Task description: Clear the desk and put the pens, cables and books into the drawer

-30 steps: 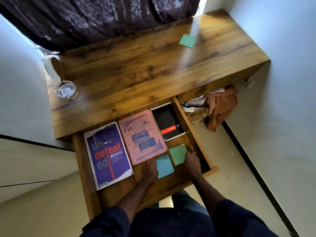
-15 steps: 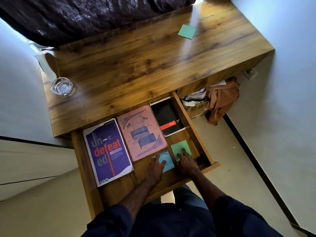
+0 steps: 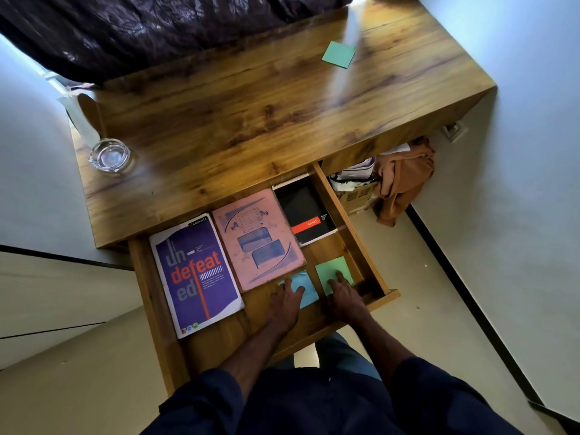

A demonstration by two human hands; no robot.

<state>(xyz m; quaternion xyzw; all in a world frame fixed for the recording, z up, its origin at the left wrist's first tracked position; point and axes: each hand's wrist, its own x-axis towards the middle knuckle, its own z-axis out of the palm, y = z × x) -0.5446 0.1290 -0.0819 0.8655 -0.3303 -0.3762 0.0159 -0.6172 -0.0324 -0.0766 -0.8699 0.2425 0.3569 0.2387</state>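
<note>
The wooden drawer (image 3: 389,296) stands pulled out below the desk (image 3: 251,120). Inside lie a purple book (image 3: 194,274), a pink book (image 3: 257,237) and a black notebook (image 3: 306,211), side by side. My left hand (image 3: 287,304) rests flat with its fingers on a blue sticky pad (image 3: 309,293). My right hand (image 3: 345,298) lies flat with its fingertips on a green sticky pad (image 3: 332,268) in the drawer's front right corner. Another green sticky pad (image 3: 338,54) lies on the desk's far right.
A glass ashtray (image 3: 109,155) sits at the desk's left end. A dark curtain (image 3: 157,26) hangs behind the desk. Under the desk on the right are a cardboard box (image 3: 354,196) and a brown cloth (image 3: 405,177). A wall closes the right side.
My right hand slid left from the drawer's right wall onto the green pad, nudging it back. My left hand's fingers moved onto the blue pad.
</note>
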